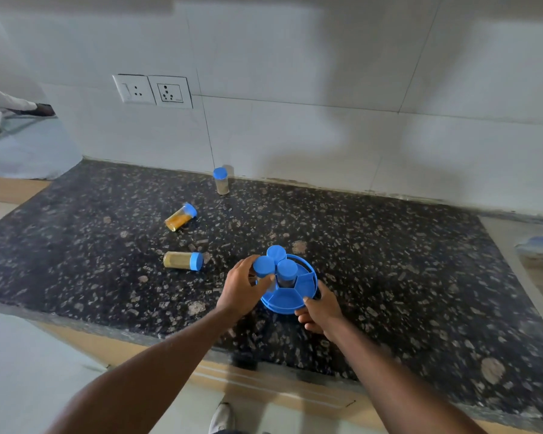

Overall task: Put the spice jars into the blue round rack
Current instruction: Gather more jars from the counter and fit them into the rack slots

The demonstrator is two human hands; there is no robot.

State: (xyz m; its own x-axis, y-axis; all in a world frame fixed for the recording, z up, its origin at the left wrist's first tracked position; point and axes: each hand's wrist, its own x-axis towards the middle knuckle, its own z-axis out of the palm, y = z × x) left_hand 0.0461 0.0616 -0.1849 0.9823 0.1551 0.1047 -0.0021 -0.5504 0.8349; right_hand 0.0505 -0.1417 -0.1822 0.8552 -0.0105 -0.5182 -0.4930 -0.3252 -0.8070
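Note:
The blue round rack sits on the dark speckled counter. Three blue-capped jars stand in its far-left compartments. My left hand is wrapped around the nearest of them, a jar with a blue cap. My right hand grips the rack's near rim. Two jars lie on their sides to the left: one with yellow powder and one with tan powder. Another jar stands upright by the back wall.
A white tiled wall with two sockets backs the counter. The counter's front edge runs below my forearms. A blue-and-brown object lies blurred at the right edge. Another person's sleeve shows at far left.

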